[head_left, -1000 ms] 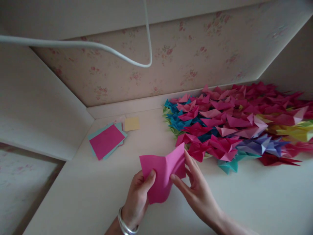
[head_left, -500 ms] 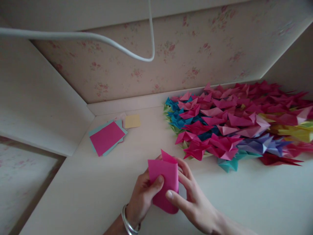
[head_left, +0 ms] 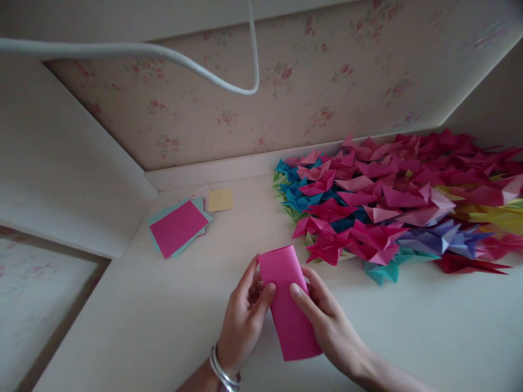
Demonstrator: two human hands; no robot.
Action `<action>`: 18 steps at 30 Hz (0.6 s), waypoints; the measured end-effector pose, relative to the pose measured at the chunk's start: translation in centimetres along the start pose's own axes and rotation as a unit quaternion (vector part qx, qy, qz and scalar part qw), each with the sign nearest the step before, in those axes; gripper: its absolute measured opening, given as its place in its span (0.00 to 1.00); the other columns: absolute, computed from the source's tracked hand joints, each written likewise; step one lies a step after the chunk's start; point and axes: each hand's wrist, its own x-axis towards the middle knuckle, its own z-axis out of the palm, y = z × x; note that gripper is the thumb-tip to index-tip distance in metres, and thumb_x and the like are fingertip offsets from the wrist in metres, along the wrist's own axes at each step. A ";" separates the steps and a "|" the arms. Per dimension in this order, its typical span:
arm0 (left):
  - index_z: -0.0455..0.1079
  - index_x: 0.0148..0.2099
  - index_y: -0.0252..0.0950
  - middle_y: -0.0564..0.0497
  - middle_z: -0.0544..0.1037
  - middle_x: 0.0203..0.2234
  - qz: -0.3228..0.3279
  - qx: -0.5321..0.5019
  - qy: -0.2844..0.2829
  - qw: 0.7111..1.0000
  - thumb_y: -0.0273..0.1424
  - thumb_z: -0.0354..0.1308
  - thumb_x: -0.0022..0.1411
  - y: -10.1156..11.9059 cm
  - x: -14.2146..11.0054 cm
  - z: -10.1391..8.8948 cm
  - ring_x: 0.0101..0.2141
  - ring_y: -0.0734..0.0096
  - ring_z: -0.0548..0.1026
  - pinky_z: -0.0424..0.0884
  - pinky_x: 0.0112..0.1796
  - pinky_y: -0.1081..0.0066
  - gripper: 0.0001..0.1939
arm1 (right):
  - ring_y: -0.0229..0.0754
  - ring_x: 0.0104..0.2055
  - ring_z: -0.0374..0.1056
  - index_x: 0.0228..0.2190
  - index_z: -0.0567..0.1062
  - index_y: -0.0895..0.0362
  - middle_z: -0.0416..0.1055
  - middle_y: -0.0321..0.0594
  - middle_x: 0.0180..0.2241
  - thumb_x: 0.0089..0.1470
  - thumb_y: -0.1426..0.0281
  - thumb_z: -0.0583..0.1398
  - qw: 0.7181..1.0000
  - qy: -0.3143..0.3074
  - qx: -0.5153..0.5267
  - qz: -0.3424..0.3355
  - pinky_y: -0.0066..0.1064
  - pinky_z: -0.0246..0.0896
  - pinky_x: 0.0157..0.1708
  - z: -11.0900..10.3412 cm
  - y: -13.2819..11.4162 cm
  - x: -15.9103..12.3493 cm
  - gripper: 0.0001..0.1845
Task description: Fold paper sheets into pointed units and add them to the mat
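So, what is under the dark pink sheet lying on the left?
Light blue-green paper sticks out from under the dark pink sheet on several sides. Most of what lies beneath is covered, so the number of sheets cannot be told.

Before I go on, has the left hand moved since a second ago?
Yes. Judged against the yellow square lying on the desk, the left hand, holding the folded pink paper, has shifted slightly to the right.

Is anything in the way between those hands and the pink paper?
Nothing visible: the left hand and the right hand both touch the folded pink paper directly, thumbs on its front.
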 end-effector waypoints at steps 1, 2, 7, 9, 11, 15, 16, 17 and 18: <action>0.55 0.69 0.39 0.46 0.80 0.43 0.000 0.013 0.008 1.000 0.38 0.60 0.66 -0.1 0.0 0.0 0.39 0.65 0.78 0.74 0.40 0.71 0.33 | 0.41 0.36 0.70 0.52 0.68 0.51 0.75 0.40 0.41 0.62 0.56 0.59 1.000 0.003 0.004 0.000 0.29 0.68 0.34 0.0 0.1 0.0 0.20; 0.54 0.70 0.39 0.47 0.81 0.42 0.001 0.024 0.017 1.000 0.39 0.59 0.66 -0.1 -0.1 0.0 0.38 0.65 0.78 0.74 0.38 0.72 0.34 | 0.42 0.37 0.70 0.52 0.68 0.50 0.75 0.40 0.42 0.61 0.56 0.60 1.000 0.009 0.009 -0.001 0.30 0.69 0.35 0.0 0.2 0.1 0.21; 0.68 0.61 0.40 0.47 0.79 0.40 0.057 0.142 -0.002 0.988 0.36 0.57 0.68 0.2 -0.2 0.0 0.35 0.67 0.77 0.73 0.37 0.73 0.21 | 0.44 0.43 0.72 0.52 0.68 0.49 0.75 0.41 0.46 0.62 0.56 0.59 0.999 0.027 0.018 -0.030 0.32 0.70 0.41 0.2 1.6 0.4 0.20; 0.74 0.55 0.37 0.46 0.78 0.38 0.091 0.192 -0.001 0.977 0.34 0.56 0.69 0.2 -0.1 0.0 0.35 0.65 0.76 0.72 0.38 0.72 0.15 | 0.43 0.46 0.71 0.52 0.69 0.49 0.74 0.41 0.48 0.63 0.57 0.58 0.999 0.013 0.005 -0.038 0.33 0.69 0.46 0.3 2.2 0.3 0.18; 0.74 0.55 0.37 0.46 0.78 0.37 0.114 0.216 0.010 0.970 0.32 0.54 0.70 0.3 0.0 0.0 0.37 0.64 0.76 0.71 0.40 0.70 0.15 | 0.43 0.47 0.71 0.51 0.70 0.50 0.74 0.42 0.50 0.64 0.57 0.58 0.999 -0.001 -0.007 -0.040 0.33 0.68 0.49 0.4 2.3 0.1 0.17; 0.70 0.60 0.39 0.44 0.78 0.42 0.124 0.226 0.015 0.966 0.31 0.49 0.72 0.3 0.1 -0.1 0.39 0.63 0.76 0.71 0.41 0.70 0.18 | 0.46 0.54 0.69 0.51 0.71 0.50 0.74 0.43 0.52 0.61 0.58 0.61 0.998 -0.001 0.021 -0.058 0.35 0.65 0.53 0.4 1.4 0.4 0.19; 0.68 0.62 0.39 0.43 0.78 0.43 0.122 0.229 0.015 0.966 0.31 0.48 0.73 0.3 0.0 -0.2 0.40 0.63 0.77 0.71 0.41 0.69 0.19 | 0.47 0.53 0.69 0.50 0.73 0.51 0.75 0.43 0.50 0.60 0.58 0.62 0.998 0.006 0.027 -0.065 0.36 0.65 0.53 0.2 1.0 0.6 0.18; 0.66 0.64 0.40 0.43 0.78 0.45 0.122 0.233 0.016 0.965 0.31 0.47 0.73 0.2 0.0 -0.2 0.42 0.62 0.77 0.71 0.43 0.69 0.20 | 0.48 0.51 0.70 0.47 0.74 0.52 0.76 0.43 0.48 0.59 0.58 0.63 0.997 0.014 0.027 -0.069 0.36 0.66 0.52 0.1 0.7 0.8 0.18; 0.65 0.65 0.41 0.42 0.77 0.48 0.123 0.238 0.019 0.963 0.31 0.47 0.73 0.1 0.0 -0.3 0.45 0.61 0.76 0.70 0.46 0.68 0.21 | 0.48 0.49 0.72 0.45 0.76 0.53 0.78 0.43 0.46 0.58 0.58 0.64 0.997 0.019 0.023 -0.070 0.36 0.67 0.49 -0.1 0.4 1.1 0.16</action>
